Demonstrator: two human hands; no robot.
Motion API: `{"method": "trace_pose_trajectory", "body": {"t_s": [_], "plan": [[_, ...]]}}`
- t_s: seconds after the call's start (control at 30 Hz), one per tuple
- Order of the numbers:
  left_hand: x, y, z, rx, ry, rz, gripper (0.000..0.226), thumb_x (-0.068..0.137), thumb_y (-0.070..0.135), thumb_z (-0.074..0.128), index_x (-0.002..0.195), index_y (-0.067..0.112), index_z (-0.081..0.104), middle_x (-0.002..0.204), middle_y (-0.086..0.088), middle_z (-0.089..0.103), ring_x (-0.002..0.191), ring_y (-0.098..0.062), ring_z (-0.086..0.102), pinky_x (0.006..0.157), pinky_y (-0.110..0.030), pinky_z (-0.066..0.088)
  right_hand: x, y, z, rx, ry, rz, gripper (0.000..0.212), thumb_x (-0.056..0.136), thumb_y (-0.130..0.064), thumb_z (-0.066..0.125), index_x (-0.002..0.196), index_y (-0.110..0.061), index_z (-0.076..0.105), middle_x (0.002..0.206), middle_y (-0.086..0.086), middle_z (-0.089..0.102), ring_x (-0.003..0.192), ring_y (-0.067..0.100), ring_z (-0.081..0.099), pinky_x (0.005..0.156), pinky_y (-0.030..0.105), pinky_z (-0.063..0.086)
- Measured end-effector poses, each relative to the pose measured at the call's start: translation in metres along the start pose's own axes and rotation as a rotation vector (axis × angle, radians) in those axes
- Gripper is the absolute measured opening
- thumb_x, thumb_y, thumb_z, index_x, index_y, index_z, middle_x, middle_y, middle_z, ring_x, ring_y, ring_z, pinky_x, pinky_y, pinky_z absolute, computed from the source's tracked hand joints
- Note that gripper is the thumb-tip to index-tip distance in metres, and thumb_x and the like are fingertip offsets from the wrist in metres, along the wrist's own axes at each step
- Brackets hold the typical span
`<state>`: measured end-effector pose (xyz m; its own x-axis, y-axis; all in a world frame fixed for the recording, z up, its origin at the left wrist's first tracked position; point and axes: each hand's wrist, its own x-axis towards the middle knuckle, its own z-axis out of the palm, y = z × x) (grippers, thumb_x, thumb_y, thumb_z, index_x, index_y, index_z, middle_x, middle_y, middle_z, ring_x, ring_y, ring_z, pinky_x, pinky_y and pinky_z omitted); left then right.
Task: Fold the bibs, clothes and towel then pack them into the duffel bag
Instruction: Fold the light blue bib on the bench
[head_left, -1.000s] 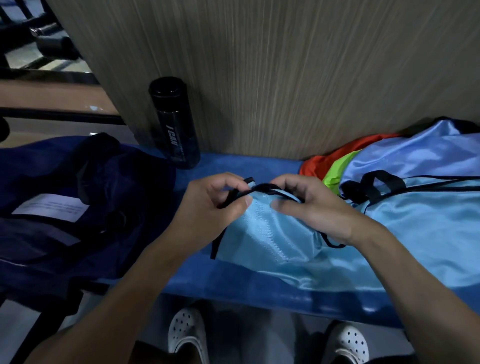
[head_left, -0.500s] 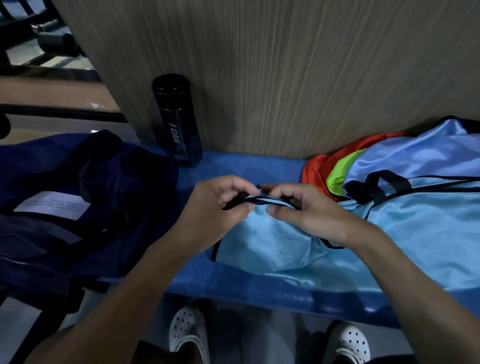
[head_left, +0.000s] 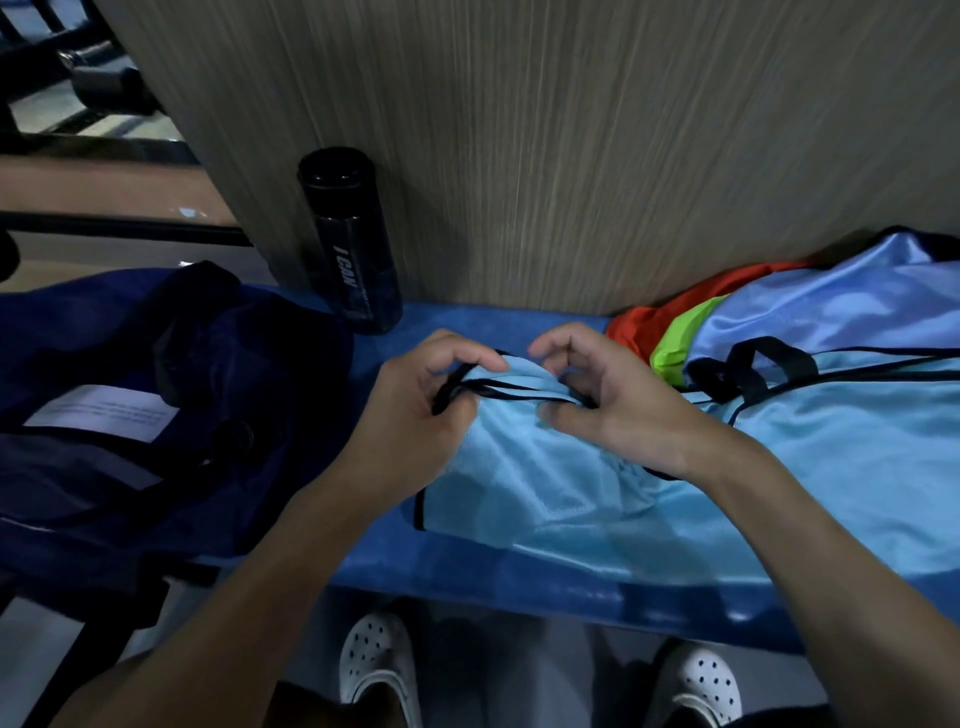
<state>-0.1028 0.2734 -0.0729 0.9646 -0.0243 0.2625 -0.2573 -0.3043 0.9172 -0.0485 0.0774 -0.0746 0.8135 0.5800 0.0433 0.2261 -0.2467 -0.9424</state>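
Note:
A light blue bib (head_left: 524, 478) with black trim lies on the blue bench (head_left: 519, 577) in front of me. My left hand (head_left: 415, 415) pinches its black-edged top corner. My right hand (head_left: 608, 400) holds the same trimmed edge a little to the right, fingers curled around the fabric. More light blue bibs (head_left: 852, 441) with a black strap loop lie in a pile on the right, over a green garment (head_left: 680, 348) and a red one (head_left: 649, 322). The dark navy duffel bag (head_left: 156, 415) sits open at the left, a white label on it.
A black bottle (head_left: 353, 249) stands against the wood-grain wall panel (head_left: 571, 156) behind the bench. My white perforated shoes (head_left: 379, 670) show on the floor below the bench edge. Dark metal rails run at the far left.
Both hands have spread slightly apart along the bib's black-trimmed edge, stretching it straighter. My right fingers have lifted and uncurled a little. The bib's body has barely moved.

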Motion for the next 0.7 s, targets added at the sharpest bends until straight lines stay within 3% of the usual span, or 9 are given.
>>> {"method": "trace_pose_trajectory", "body": {"t_s": [0.07,0.17,0.27,0.37,0.43,0.5,0.57,0.7], "plan": [[0.002,0.001,-0.001,0.048,0.066,-0.021,0.049,0.076,-0.025,0.047,0.089,0.018,0.069,0.081,0.003,0.061,0.055,0.005,0.053,0.056,-0.005,0.035,-0.001,0.000,-0.005,-0.149,-0.025,0.048,0.046,0.088,0.000,0.063,0.124,-0.026,0.052,0.100,0.004,0.063,0.086,0.024,0.064,0.086,0.039,0.051],[0.008,-0.010,-0.006,0.132,0.168,-0.109,0.049,0.077,-0.020,0.048,0.086,0.024,0.066,0.086,0.002,0.068,0.073,0.001,0.061,0.067,-0.009,0.043,0.000,0.001,-0.009,-0.390,-0.045,0.067,0.023,0.091,-0.011,0.062,0.107,-0.027,0.063,0.086,-0.004,0.069,0.080,0.016,0.067,0.080,0.038,0.054],[0.012,-0.032,-0.014,0.232,0.176,-0.240,0.041,0.081,-0.014,0.048,0.100,0.020,0.063,0.087,-0.006,0.062,0.065,-0.011,0.057,0.055,-0.015,0.044,0.002,0.010,0.000,-0.438,0.049,0.015,0.012,0.092,-0.013,0.062,0.094,-0.023,0.067,0.081,-0.004,0.070,0.074,0.015,0.065,0.071,0.032,0.053],[0.013,-0.046,-0.016,0.322,0.101,-0.342,0.035,0.086,-0.001,0.055,0.111,0.023,0.055,0.095,-0.004,0.062,0.067,-0.007,0.057,0.053,-0.011,0.043,0.004,0.024,0.007,-0.541,0.085,0.010,0.012,0.092,-0.016,0.062,0.102,-0.019,0.069,0.090,-0.004,0.071,0.084,0.013,0.066,0.079,0.029,0.050],[0.014,-0.052,-0.015,0.395,0.060,-0.353,0.030,0.087,0.010,0.063,0.110,0.027,0.053,0.085,0.000,0.064,0.067,-0.008,0.059,0.054,-0.009,0.042,0.004,0.031,0.007,-0.602,0.098,0.003,0.016,0.093,-0.019,0.063,0.108,-0.018,0.068,0.096,-0.002,0.073,0.093,0.018,0.067,0.086,0.033,0.049],[0.015,-0.055,-0.013,0.443,0.070,-0.336,0.026,0.087,0.014,0.066,0.109,0.024,0.056,0.077,0.004,0.063,0.067,-0.005,0.058,0.056,-0.006,0.040,0.003,0.034,0.005,-0.678,0.108,-0.005,0.026,0.092,-0.025,0.064,0.117,-0.021,0.066,0.104,-0.001,0.073,0.102,0.021,0.065,0.096,0.037,0.045],[0.015,-0.058,-0.012,0.454,0.127,-0.320,0.023,0.088,0.009,0.063,0.109,0.017,0.061,0.080,0.005,0.062,0.069,-0.005,0.058,0.059,-0.006,0.039,0.001,0.033,0.001,-0.776,0.074,0.016,0.046,0.090,-0.035,0.065,0.134,-0.027,0.054,0.118,-0.007,0.066,0.117,0.017,0.056,0.109,0.037,0.031],[0.016,-0.064,-0.014,0.511,0.188,-0.312,0.029,0.091,0.005,0.057,0.118,0.014,0.060,0.112,-0.004,0.063,0.100,-0.022,0.061,0.087,-0.032,0.049,-0.017,0.027,-0.013,-0.817,-0.010,0.085,0.086,0.081,-0.049,0.070,0.151,-0.034,0.024,0.145,-0.011,0.040,0.137,0.011,0.027,0.116,0.031,0.015]]}}
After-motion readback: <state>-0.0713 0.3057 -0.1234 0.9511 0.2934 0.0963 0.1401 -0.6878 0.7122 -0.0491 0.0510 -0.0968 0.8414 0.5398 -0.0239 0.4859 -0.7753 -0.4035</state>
